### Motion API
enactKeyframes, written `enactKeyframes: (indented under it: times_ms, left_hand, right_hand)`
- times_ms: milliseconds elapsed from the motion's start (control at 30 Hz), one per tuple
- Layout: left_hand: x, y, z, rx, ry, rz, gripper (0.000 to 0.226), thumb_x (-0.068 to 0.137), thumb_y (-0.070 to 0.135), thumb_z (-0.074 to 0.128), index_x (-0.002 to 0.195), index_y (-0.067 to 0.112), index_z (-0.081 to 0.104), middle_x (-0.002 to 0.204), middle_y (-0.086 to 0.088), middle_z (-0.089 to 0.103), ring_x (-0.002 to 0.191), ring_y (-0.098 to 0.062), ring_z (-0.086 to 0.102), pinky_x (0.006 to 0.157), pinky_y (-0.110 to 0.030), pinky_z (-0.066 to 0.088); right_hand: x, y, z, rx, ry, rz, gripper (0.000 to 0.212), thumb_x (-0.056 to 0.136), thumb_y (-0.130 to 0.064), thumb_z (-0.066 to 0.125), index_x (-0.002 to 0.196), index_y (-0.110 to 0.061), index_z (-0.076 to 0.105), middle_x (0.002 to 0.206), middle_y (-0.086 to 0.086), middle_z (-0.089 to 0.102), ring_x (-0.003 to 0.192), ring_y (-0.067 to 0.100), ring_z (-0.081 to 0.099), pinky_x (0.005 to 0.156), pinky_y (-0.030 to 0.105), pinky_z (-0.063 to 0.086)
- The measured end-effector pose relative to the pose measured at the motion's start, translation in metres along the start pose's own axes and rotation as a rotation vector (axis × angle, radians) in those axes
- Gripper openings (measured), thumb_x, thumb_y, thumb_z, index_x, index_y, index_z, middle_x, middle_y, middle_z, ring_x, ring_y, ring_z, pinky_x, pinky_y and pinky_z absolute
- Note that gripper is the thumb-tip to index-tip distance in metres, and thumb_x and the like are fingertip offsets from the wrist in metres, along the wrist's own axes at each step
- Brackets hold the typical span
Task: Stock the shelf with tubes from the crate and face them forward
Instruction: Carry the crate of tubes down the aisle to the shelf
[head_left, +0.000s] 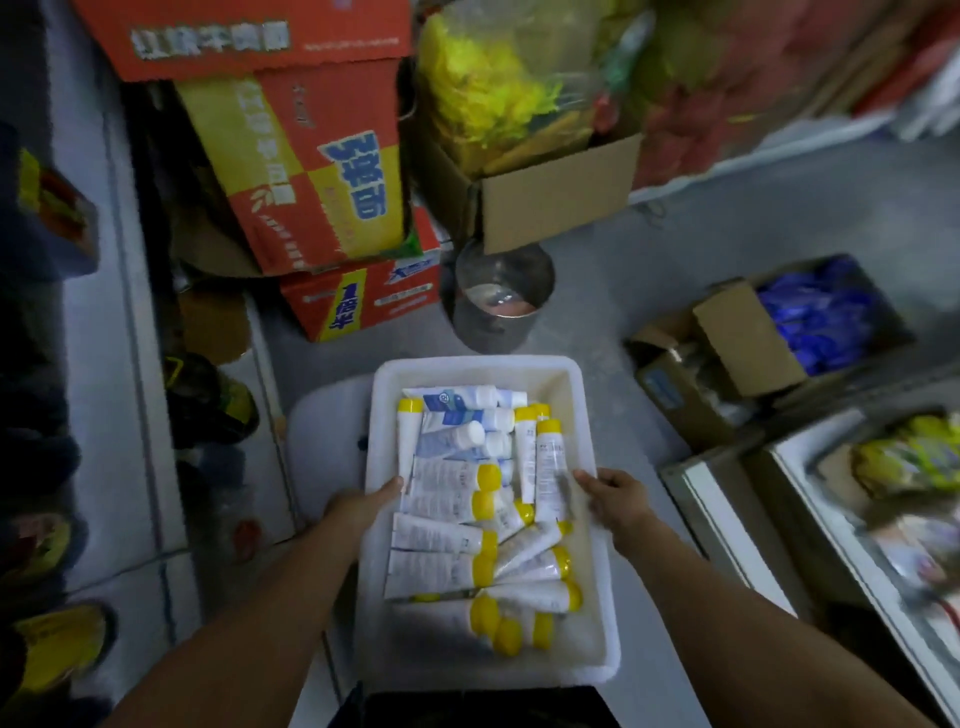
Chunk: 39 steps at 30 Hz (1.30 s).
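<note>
Cramped stockroom aisle, grey floor (779, 208), dim and blurry at the edges. Person's left hand (363, 506) grips the left rim of the white crate (475, 365), thumb hooked over the inside. Right hand (618, 496) clamps the opposite rim the same way, so the hands are apart with the crate between them. Tubes (441, 540) all lie inside it in a loose heap: white bodies, mostly yellow caps, a few white-capped at the far end. None shelved yet.

Step looks like bringing the crate to the shelf. Hold it level so the pile doesn't slide, set it down near the left shelving (135, 338), then free a hand to pick. Caps point every way, so each tube will likely need turning before it faces forward. Can't tell whether the crate rests on the white rounded thing (322, 415) under its left side or is fully carried.

Around: dark blurred goods on the shelving, stacked red-and-yellow cartons (322, 171), metal pot (493, 317) on the floor just beyond the crate, brown box (556, 208) of yellow bagged stuff behind it, open carton (748, 338) of blue packets, probably a glass-top freezer (698, 499) far right. Pot and cartons crowd the way ahead, floor room is tight
</note>
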<state>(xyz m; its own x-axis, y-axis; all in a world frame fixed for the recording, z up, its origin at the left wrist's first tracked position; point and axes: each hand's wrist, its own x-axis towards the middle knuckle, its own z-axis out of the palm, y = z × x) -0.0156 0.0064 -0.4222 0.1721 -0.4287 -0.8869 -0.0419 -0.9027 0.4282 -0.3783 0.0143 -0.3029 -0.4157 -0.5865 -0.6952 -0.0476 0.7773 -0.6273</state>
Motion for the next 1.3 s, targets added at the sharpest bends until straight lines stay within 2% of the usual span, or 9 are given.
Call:
enactKeyframes:
  times_ms: [100, 267, 400, 533, 633, 800, 1033, 1200, 1300]
  left_hand:
    - [-0.101, 0.041, 0.051, 0.139, -0.069, 0.081, 0.064, 0.065, 0.051, 0.085, 0.101, 0.0, 0.068, 0.096, -0.016, 0.071, 0.086, -0.032, 0.069, 0.083, -0.042, 0.057]
    - [-0.172, 0.043, 0.142, 0.313, -0.183, 0.218, 0.039, 0.072, 0.033, 0.085, 0.084, 0.002, 0.064, 0.093, -0.015, 0.067, 0.08, -0.025, 0.063, 0.077, -0.036, 0.053]
    - [-0.202, 0.013, 0.225, 0.482, -0.291, 0.337, 0.07, 0.045, 0.055, 0.091, 0.085, 0.004, 0.066, 0.093, -0.015, 0.071, 0.084, -0.026, 0.068, 0.084, -0.044, 0.057]
    - [-0.23, -0.038, 0.316, 0.679, -0.378, 0.368, 0.089, 0.036, 0.058, 0.089, 0.098, -0.001, 0.068, 0.095, -0.017, 0.072, 0.09, -0.034, 0.07, 0.085, -0.052, 0.056]
    - [-0.264, -0.092, 0.388, 0.793, -0.408, 0.393, 0.095, 0.027, 0.061, 0.087, 0.101, 0.005, 0.067, 0.095, -0.014, 0.072, 0.087, -0.032, 0.07, 0.085, -0.05, 0.057]
    - [-0.387, -0.195, 0.5, 1.043, -0.487, 0.425, 0.071, 0.058, 0.053, 0.088, 0.106, 0.007, 0.064, 0.097, -0.013, 0.07, 0.086, -0.032, 0.069, 0.084, -0.047, 0.057]
    - [-0.525, -0.343, 0.638, 1.266, -0.666, 0.515, 0.054, 0.071, 0.032, 0.086, 0.104, -0.004, 0.063, 0.103, -0.017, 0.069, 0.088, -0.031, 0.069, 0.083, -0.041, 0.057]
    - [-0.59, -0.449, 0.743, 1.465, -0.794, 0.58, 0.075, 0.062, 0.043, 0.089, 0.116, -0.002, 0.062, 0.106, -0.016, 0.069, 0.084, -0.031, 0.068, 0.081, -0.042, 0.058]
    - [-0.608, -0.519, 0.818, 1.564, -0.899, 0.591, 0.083, 0.052, 0.046, 0.09, 0.115, -0.001, 0.064, 0.104, -0.016, 0.07, 0.086, -0.032, 0.07, 0.081, -0.047, 0.058]
  right_hand:
    - [-0.038, 0.04, -0.063, 0.091, 0.113, 0.049, 0.03, 0.082, -0.022, 0.078, 0.071, -0.011, 0.054, 0.06, 0.007, 0.048, 0.047, 0.017, 0.042, 0.04, 0.021, 0.035]
    - [-0.11, 0.113, -0.158, 0.267, 0.345, 0.121, 0.029, 0.083, -0.025, 0.078, 0.073, -0.006, 0.058, 0.059, 0.009, 0.049, 0.047, 0.018, 0.041, 0.04, 0.02, 0.036]
    - [-0.165, 0.187, -0.226, 0.455, 0.516, 0.214, 0.039, 0.08, -0.027, 0.081, 0.063, -0.01, 0.051, 0.054, 0.008, 0.046, 0.046, 0.019, 0.038, 0.047, 0.025, 0.036]
    - [-0.219, 0.272, -0.295, 0.631, 0.653, 0.271, 0.039, 0.078, -0.028, 0.083, 0.063, -0.009, 0.051, 0.054, 0.008, 0.048, 0.046, 0.02, 0.04, 0.046, 0.026, 0.037]
    - [-0.258, 0.344, -0.35, 0.753, 0.708, 0.284, 0.042, 0.078, -0.029, 0.083, 0.058, -0.013, 0.05, 0.044, 0.002, 0.044, 0.043, 0.019, 0.037, 0.044, 0.023, 0.033]
    - [-0.33, 0.466, -0.437, 0.944, 0.838, 0.338, 0.041, 0.078, -0.022, 0.083, 0.058, -0.013, 0.048, 0.039, -0.002, 0.046, 0.034, 0.013, 0.039, 0.037, 0.019, 0.032]
    - [-0.433, 0.605, -0.519, 1.171, 1.081, 0.438, 0.039, 0.079, -0.016, 0.082, 0.059, -0.011, 0.049, 0.033, -0.005, 0.042, 0.025, 0.009, 0.034, 0.031, 0.014, 0.027]
    - [-0.484, 0.695, -0.563, 1.269, 1.247, 0.562, 0.036, 0.077, -0.022, 0.084, 0.061, -0.012, 0.053, 0.048, 0.003, 0.046, 0.036, 0.015, 0.039, 0.039, 0.018, 0.035]
    - [-0.505, 0.748, -0.595, 1.306, 1.35, 0.636, 0.049, 0.072, -0.028, 0.087, 0.048, -0.019, 0.046, 0.041, -0.002, 0.041, 0.043, 0.018, 0.034, 0.046, 0.026, 0.033]
